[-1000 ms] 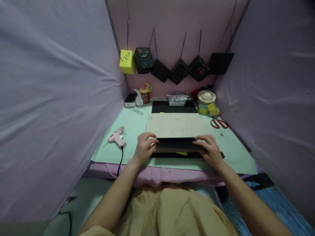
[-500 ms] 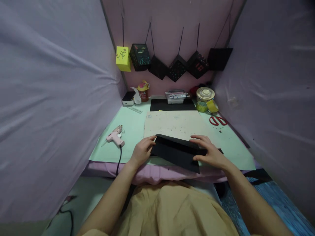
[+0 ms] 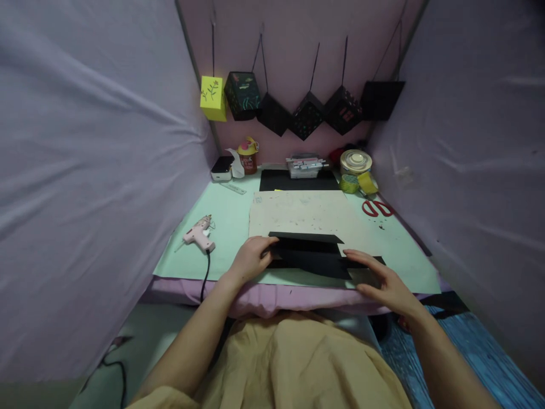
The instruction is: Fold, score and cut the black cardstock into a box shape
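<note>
A folded sheet of black card (image 3: 309, 257) lies near the table's front edge, its long sides bent up into a shallow trough. My left hand (image 3: 252, 257) pinches its left end between thumb and fingers. Off the card's right end is my right hand (image 3: 383, 278), thumb and fingers spread and holding nothing. Its fingertips hover by a narrow black strip (image 3: 374, 262) that sticks out to the right; whether they touch it I cannot tell. Behind the card lies a stained cream board (image 3: 302, 210).
A pink glue gun (image 3: 199, 234) with a black cord lies left. Red-handled scissors (image 3: 377, 208) and tape rolls (image 3: 367, 183) sit right. Behind are a box of pens (image 3: 307, 166), a round tin (image 3: 356, 162) and a cup (image 3: 247, 156). Several paper boxes (image 3: 307, 115) hang above.
My right hand has let go of the black card and moved right and toward me. The card has turned level and dropped lower, with my left hand still on its left end.
</note>
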